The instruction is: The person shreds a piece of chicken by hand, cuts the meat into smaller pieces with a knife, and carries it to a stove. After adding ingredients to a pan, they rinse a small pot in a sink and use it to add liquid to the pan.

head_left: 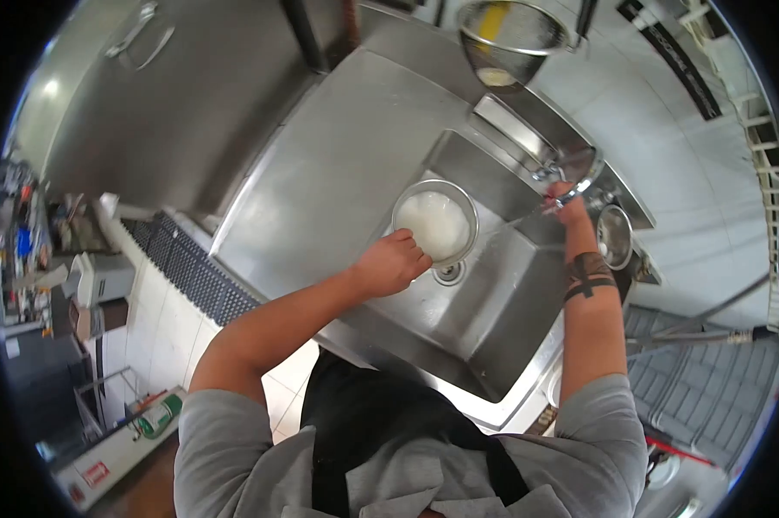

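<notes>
My left hand [393,263] is closed on the near left rim of a round container [435,223] with cloudy whitish liquid in it. The container is over the basin of a steel sink [502,298], beside the drain [449,274]. At the right, my right hand [564,200] is at the faucet [586,180], its fingers bent and partly hidden by the metal. What it grips is too small to tell. A thin streak of water seems to run from near this hand toward the container.
A mesh strainer [515,39] hangs above the sink's back edge. Right of my right wrist sits a metal bowl [614,237]. The steel drainboard [338,147] spreads to the left of the basin. A black perforated mat [182,263] lies on the floor at the left.
</notes>
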